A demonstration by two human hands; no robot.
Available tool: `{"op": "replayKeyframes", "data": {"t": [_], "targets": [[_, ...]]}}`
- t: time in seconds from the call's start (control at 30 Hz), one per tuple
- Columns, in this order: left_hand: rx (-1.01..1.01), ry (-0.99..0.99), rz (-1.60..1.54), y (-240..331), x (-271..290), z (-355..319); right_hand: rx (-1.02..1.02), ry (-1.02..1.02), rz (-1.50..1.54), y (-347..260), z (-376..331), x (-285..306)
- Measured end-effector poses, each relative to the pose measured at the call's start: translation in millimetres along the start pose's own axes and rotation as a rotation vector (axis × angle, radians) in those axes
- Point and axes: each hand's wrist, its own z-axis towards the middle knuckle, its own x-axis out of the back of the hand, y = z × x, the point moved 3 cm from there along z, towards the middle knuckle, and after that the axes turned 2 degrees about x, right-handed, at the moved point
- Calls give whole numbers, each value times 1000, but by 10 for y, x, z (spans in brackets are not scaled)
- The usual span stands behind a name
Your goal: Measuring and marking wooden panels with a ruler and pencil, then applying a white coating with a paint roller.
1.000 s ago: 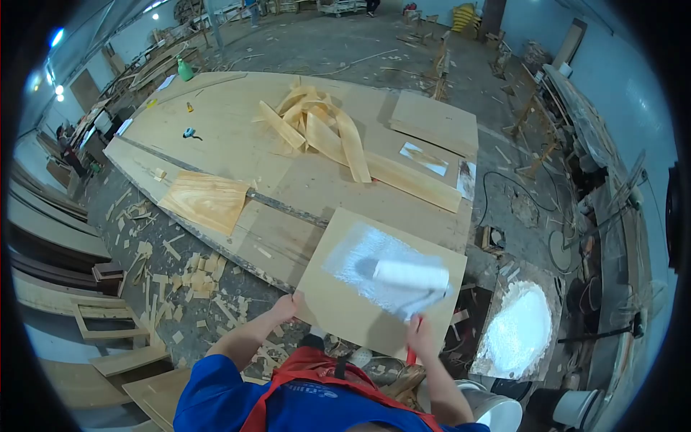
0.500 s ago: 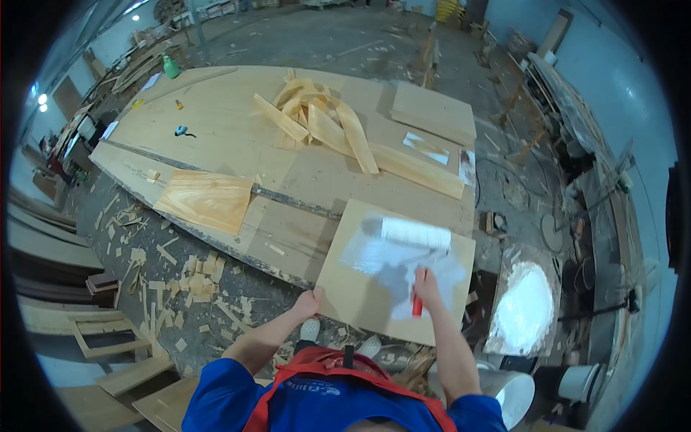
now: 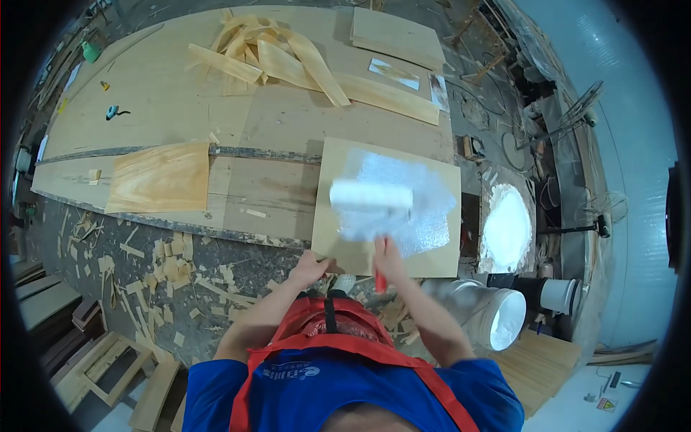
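My right hand point(image 3: 389, 261) is wrapped round the red handle of a paint roller point(image 3: 369, 195). Its wide white sleeve rests on a flat tan board point(image 3: 329, 167), blurred by motion. A wet white coating point(image 3: 423, 189) covers the board's middle and right; bare margins show on the left and near sides. At the near left corner, my left hand point(image 3: 309, 268) grips the board's edge, with some fingers hidden. The board lies on the large worktable point(image 3: 273, 129), its near side jutting past the table edge.
A wood veneer sheet point(image 3: 160, 178) lies left of the board, and curled veneer strips point(image 3: 288, 61) are heaped farther back. Flat panels point(image 3: 398, 37) sit at the back right. Beyond the board's right side are a white-coated tray point(image 3: 506, 229) and a bucket point(image 3: 507, 320). Wood scraps point(image 3: 173, 263) litter the floor.
The roller has moved left across the board, and the white coating now spreads wider and more evenly. My left hand stays at the near left corner. The view has tilted down and shifted.
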Motion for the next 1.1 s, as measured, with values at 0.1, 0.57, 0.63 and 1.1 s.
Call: {"op": "replayKeyframes", "data": {"t": [0.1, 0.57, 0.63, 1.1], "targets": [[79, -24, 1, 90, -57, 56, -233, -28, 277, -637, 1111, 114], [-124, 246, 237, -222, -150, 249, -105, -213, -368, -202, 353, 806], [-55, 243, 266, 98, -132, 63, -85, -315, -498, -593, 1023, 771], [172, 264, 99, 291, -123, 19, -113, -545, -1063, 489, 2394, 3319]]}}
